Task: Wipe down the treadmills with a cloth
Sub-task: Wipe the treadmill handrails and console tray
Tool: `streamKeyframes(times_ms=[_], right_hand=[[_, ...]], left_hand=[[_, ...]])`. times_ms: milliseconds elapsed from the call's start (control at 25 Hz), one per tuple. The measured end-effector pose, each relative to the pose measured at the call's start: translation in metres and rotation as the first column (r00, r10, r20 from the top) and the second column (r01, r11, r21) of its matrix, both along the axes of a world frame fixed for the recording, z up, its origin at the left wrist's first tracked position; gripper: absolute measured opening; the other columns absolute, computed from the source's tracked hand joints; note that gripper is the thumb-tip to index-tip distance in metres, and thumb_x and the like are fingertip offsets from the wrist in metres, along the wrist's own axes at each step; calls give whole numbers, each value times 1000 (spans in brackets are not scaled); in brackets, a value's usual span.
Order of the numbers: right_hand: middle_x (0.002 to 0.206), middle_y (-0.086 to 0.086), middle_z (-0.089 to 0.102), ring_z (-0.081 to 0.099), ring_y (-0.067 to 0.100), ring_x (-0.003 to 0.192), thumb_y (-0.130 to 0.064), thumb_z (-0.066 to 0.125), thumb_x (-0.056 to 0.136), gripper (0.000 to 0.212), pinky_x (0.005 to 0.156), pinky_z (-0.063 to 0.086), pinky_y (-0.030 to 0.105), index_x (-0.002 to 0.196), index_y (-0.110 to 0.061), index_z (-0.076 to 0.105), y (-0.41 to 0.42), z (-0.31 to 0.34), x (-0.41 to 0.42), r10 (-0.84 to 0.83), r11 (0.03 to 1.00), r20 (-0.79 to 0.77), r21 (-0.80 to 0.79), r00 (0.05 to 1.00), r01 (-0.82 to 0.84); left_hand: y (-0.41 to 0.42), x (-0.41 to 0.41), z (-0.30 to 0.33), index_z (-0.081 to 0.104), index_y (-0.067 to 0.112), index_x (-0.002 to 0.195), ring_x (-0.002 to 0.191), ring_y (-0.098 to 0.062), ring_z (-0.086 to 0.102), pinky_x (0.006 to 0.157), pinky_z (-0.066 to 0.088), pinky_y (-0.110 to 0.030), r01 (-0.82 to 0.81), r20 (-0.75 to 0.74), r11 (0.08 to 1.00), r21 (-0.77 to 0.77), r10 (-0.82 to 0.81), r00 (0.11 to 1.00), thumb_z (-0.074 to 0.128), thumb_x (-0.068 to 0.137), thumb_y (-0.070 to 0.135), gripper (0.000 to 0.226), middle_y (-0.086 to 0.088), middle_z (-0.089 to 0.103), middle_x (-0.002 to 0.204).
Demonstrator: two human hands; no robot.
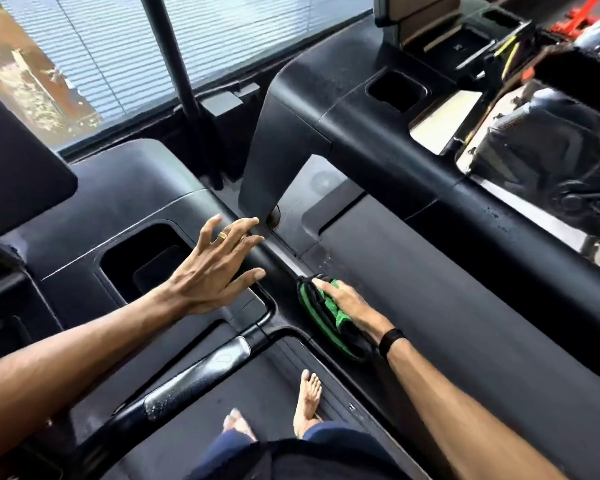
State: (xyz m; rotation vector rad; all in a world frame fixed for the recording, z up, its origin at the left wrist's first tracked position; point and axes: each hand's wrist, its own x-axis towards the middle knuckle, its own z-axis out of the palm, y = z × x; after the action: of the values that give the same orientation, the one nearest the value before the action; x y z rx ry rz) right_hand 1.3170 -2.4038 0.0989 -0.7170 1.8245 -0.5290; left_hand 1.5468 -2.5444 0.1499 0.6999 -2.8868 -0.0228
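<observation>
Your right hand (pixel 347 301) presses the cloth (pixel 321 315) flat on the belt (pixel 465 306), centre frame. Left hand (pixel 215 268) is spread on the rail (pixel 267 252). Droplets ahead: a wet belt could slip underfoot.

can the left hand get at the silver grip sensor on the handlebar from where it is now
Probably yes. The left hand is open and holds nothing, spread over the console edge, and the silver grip sensor lies bare below the forearm with nothing over it. The right hand with the green cloth is off to the side.
</observation>
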Motion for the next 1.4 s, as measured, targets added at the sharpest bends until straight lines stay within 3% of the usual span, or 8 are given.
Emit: streamKeyframes(times_ms=[160,360,480,720,840,1040,1200,1400], right_hand=[[119,15,63,55,36,117,-61,49,93,55,99,40,42,118,-12,59,39,23,11,-1,1000,-329,-8,944,-1],[104,8,58,53,32,101,-72,28,80,67,87,41,45,108,-18,57,56,47,64,-1,989,-771,-95,637,-113],[105,7,57,52,30,102,-79,30,78,73,88,44,46,115,-22,57,28,40,60,38,976,-698,-127,715,-176],[123,2,68,59,24,120,-72,58,77,60,107,42,39,116,-27,70,28,-16,-15,-99,992,-146,66,984,110],[120,1,70,60,23,121,-54,57,93,39,105,42,35,116,-26,71,83,-15,-27,-187,977,-208,61,960,204],[125,9,64,55,31,122,-69,48,87,68,99,41,41,126,-15,61,124,32,14,-160,974,-597,35,787,224],[94,0,56,55,26,97,-72,36,83,57,80,42,39,96,-19,54,99,46,55,-118,991,-788,-136,605,15],[99,4,61,55,24,96,-72,50,84,58,81,43,42,97,-16,52,39,33,38,-35,995,-593,-94,805,-26]], left_hand=[[9,-22,1,55,8,132,124,-20,54,120,12,-50,141,-96,983,115,-130,987,24,103,55,63,-12,44,149],[6,-67,-7,58,8,126,126,-27,53,118,15,-49,211,-170,958,196,-179,969,26,103,52,59,-12,49,143],[7,-68,-14,60,7,123,121,-27,56,114,22,-48,316,-127,940,127,-300,945,23,102,57,65,-10,56,134],[5,-66,-14,55,11,126,122,-22,52,112,21,-45,283,-133,930,232,-258,957,16,96,66,74,-4,52,130],[5,-64,-20,57,11,123,117,-21,54,109,26,-44,290,-67,937,192,-283,957,9,95,70,81,-3,56,123],[5,-69,-22,58,12,120,105,-20,55,107,28,-46,328,-79,933,150,-319,944,8,96,70,81,-1,56,115],[5,-71,-22,57,13,123,112,-20,53,110,25,-47,335,-72,927,167,-328,942,9,94,72,82,0,54,117],[7,-73,-22,58,13,124,115,-21,54,111,23,-46,350,-43,929,123,-348,937,15,96,71,78,0,56,120]])
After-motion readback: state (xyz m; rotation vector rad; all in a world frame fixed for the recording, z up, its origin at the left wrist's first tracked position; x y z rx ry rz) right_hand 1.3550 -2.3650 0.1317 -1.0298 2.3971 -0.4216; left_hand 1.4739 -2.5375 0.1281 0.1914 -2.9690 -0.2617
